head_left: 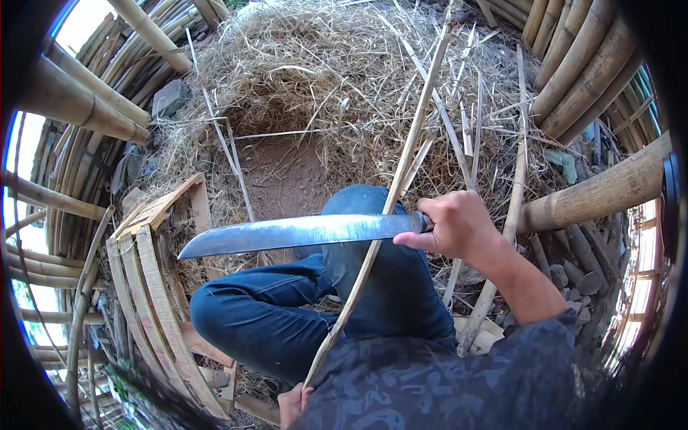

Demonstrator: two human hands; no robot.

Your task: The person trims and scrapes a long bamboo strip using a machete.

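Note:
My right hand [455, 226] is closed on the handle of a long machete, in front of my body. The broad blade [301, 233] points left, lying across the view over my raised knee. A long split bamboo strip [358, 283] runs diagonally from the bottom up to the top, passing beneath the blade near the handle. At the bottom, my left hand [292, 405] is closed round the lower end of this strip, partly cut off by the frame edge.
A wooden slatted crate [154, 301] stands at the left. Ahead lies a heap of dry shavings [358, 86] with loose strips on it. Thick bamboo poles [602, 186] rise at the right, with more poles at the left. Stones [584, 287] lie at the right.

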